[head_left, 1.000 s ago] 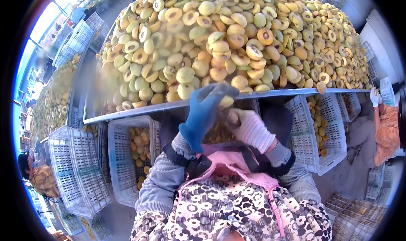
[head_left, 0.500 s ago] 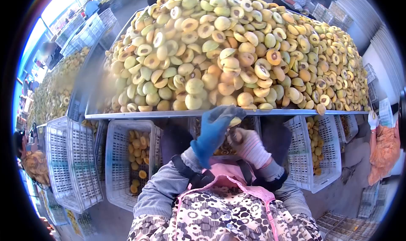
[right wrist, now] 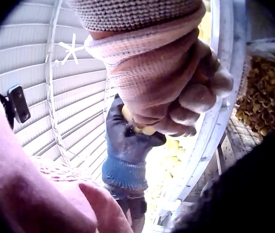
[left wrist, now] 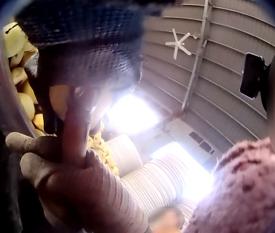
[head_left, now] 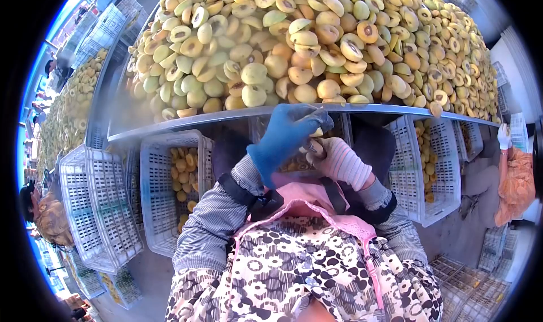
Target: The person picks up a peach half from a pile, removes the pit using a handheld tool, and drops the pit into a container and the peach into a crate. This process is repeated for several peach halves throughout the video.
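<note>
My left hand (head_left: pixel 283 138), in a blue glove with a dark coated palm, grips a pale yellow apricot (right wrist: pixel 126 114) just off the front edge of the table. Its fingers cover much of the fruit. My right hand (head_left: pixel 344 162), in a pink-and-white striped glove, holds a short tool (left wrist: pixel 76 133) with a reddish-brown handle. The tool's far end meets the apricot in the left wrist view, where the blue glove partly hides it. Both hands are close together in front of my lap.
Halved apricots (head_left: pixel 334 56) are heaped on the metal-edged table (head_left: pixel 209 121). Crates with fruit stand at left (head_left: pixel 148 197) and right (head_left: pixel 408 169); stacked crates (head_left: pixel 104 209) stand farther left. Brown pits (right wrist: pixel 266 97) lie below the edge. Another person (head_left: pixel 515 180) is at far right.
The head view has tilted, shifting the table edge up the picture since half a second ago. My hands stay together at the apricot, with the left wrist turned slightly.
</note>
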`<state>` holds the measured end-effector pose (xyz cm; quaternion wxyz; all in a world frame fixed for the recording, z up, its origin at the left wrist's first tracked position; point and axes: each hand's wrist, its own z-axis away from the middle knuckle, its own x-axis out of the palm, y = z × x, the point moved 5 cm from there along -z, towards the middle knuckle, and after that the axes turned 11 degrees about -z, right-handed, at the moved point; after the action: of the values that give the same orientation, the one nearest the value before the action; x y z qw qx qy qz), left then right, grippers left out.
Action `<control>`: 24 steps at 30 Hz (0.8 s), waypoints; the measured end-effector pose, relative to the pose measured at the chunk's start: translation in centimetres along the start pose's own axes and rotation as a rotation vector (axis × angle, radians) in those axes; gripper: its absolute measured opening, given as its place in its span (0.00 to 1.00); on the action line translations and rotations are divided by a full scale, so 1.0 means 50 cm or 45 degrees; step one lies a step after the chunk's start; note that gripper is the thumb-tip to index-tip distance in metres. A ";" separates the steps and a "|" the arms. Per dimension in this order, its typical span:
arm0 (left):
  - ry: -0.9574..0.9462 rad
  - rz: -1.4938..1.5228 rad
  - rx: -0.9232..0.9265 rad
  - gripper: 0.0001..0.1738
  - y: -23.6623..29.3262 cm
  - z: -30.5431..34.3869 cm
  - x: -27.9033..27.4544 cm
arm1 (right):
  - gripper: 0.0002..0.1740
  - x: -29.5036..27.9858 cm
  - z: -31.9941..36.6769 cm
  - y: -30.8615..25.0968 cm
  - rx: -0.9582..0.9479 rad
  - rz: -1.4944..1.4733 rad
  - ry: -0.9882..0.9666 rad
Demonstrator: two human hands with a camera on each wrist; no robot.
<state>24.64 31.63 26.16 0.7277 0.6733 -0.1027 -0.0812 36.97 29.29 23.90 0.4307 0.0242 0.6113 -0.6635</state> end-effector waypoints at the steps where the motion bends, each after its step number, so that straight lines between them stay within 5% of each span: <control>1: -0.106 -0.080 0.147 0.15 0.002 -0.005 -0.004 | 0.09 0.010 0.004 -0.018 -0.201 -0.422 -0.090; 2: -0.211 -0.160 0.296 0.15 0.014 -0.003 -0.002 | 0.08 0.013 0.009 -0.042 -0.405 -0.844 -0.179; 4: -0.173 -0.061 0.510 0.15 0.036 0.015 -0.005 | 0.08 0.013 0.014 -0.070 -0.493 -0.709 -0.257; 5: -0.136 0.038 0.724 0.15 0.054 0.033 -0.010 | 0.08 0.034 0.007 -0.052 -0.164 -0.830 -0.411; 6: 0.120 0.239 0.456 0.14 0.020 0.036 -0.041 | 0.09 0.057 0.005 -0.034 0.169 -0.936 -0.565; 7: 0.381 0.442 0.175 0.13 -0.022 0.057 -0.074 | 0.11 0.076 -0.011 -0.011 0.047 -0.930 -0.469; 9: 0.849 -0.981 0.630 0.13 0.041 0.150 -0.176 | 0.12 0.080 -0.028 0.061 0.109 -0.871 -0.451; 10: 0.928 0.111 0.118 0.11 -0.033 0.175 -0.282 | 0.12 0.065 -0.042 0.102 0.171 -0.808 -0.408; 11: 1.086 -0.112 -0.026 0.14 -0.065 0.215 -0.351 | 0.13 0.053 -0.059 0.149 0.265 -0.149 -0.422; 12: 1.226 -0.890 -0.134 0.19 -0.084 0.245 -0.429 | 0.14 0.032 -0.078 0.192 0.350 0.514 -0.409; 14: 1.414 -1.562 0.066 0.23 -0.041 0.233 -0.421 | 0.17 0.025 -0.084 0.248 0.296 0.499 -0.260; 18: 1.032 -1.662 0.329 0.35 0.029 0.009 -0.271 | 0.18 0.036 -0.083 0.218 0.155 0.348 -0.145; 20: 0.712 -1.915 -0.108 0.38 0.065 -0.078 -0.219 | 0.17 0.062 -0.085 0.231 0.199 0.374 -0.185; 24: 0.442 -2.137 -0.417 0.44 0.059 -0.146 -0.226 | 0.18 0.065 -0.066 0.211 0.266 0.301 -0.204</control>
<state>15.57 41.78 28.15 0.5206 0.4163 0.5525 -0.5003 39.62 31.53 12.90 0.5482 0.0878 0.4956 -0.6679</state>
